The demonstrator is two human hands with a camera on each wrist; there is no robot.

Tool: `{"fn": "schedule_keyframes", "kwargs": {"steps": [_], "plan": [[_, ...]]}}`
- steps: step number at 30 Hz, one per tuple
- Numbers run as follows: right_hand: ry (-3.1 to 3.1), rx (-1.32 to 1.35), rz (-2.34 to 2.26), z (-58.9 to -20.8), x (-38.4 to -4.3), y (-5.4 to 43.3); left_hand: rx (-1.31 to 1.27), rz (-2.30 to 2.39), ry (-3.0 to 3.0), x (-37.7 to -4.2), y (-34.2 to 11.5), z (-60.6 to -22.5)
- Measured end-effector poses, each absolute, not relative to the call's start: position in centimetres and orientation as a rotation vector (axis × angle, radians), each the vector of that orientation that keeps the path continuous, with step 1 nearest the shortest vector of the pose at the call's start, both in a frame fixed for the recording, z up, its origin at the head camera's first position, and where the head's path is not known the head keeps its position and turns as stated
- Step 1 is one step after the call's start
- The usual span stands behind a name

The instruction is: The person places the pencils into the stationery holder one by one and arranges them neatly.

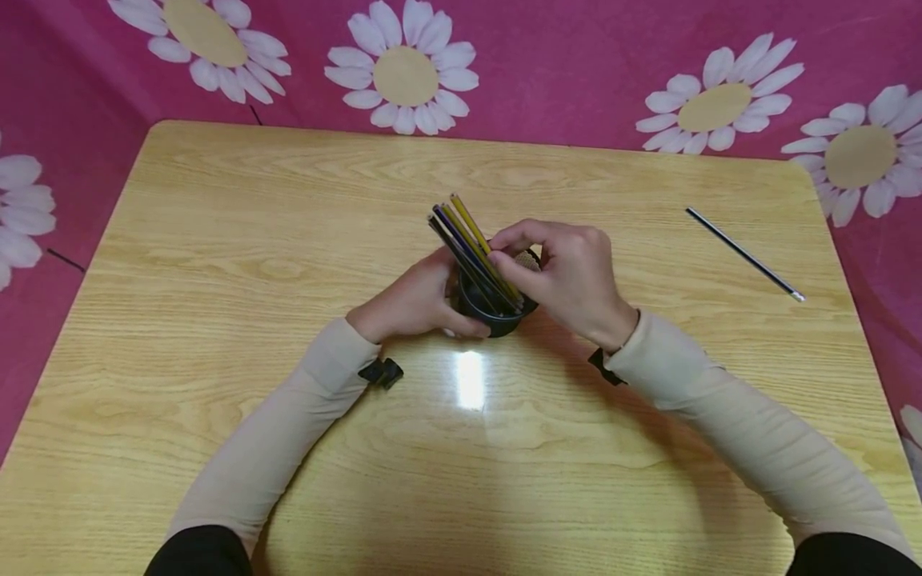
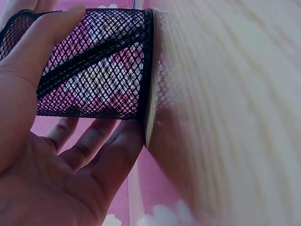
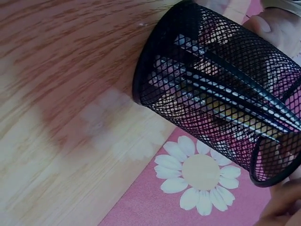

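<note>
A black mesh pencil cup [image 1: 499, 326] stands on the wooden table, its base against the tabletop in the left wrist view. My left hand [image 1: 414, 300] grips it from the left, thumb and fingers around the mesh wall [image 2: 94, 70]. Several pencils [image 1: 461, 240], yellow and dark, lean to the left out of the cup. Through the mesh in the right wrist view, the lower parts of the pencils [image 3: 225, 101] show inside. My right hand [image 1: 576, 276] is over the cup's right side, thumb and index finger pinching a yellow pencil [image 1: 468, 220] among the others.
A single dark pencil with a pale stripe and white end [image 1: 745, 254] lies on the right of the table [image 1: 252, 240]. Pink cloth with white daisies [image 1: 547, 72] hangs behind the table's far edge. A bright light reflection shows in front of the cup.
</note>
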State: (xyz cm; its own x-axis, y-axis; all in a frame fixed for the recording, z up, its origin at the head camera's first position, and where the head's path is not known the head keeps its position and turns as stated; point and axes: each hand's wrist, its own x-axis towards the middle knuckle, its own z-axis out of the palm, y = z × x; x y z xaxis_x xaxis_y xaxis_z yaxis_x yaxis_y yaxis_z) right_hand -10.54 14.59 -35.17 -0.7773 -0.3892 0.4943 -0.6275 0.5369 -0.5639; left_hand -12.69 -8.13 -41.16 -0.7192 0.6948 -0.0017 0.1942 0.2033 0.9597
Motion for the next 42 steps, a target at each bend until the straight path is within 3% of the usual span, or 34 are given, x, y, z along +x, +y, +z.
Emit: {"fn": "schedule_keyframes", "kwargs": {"steps": [5, 14, 21, 42], "plan": [[-2.494, 0.841, 1.069, -35.3, -10.6, 14.6, 0.829, 1.534, 2.045, -12.7, -8.1, -41.1], [-2.530, 0.834, 1.035, -35.5, -10.8, 14.5, 0.833, 1.595, 1.993, -14.3, -8.1, -45.5], [-2.534, 0.825, 1.026, -35.8, -10.8, 14.4, 0.845, 1.545, 2.044, -13.1, -8.1, -42.0], [-2.375, 0.881, 1.208, -35.3, -10.7, 15.5, 0.846, 1.556, 2.028, -12.9, -8.2, -41.8]]}}
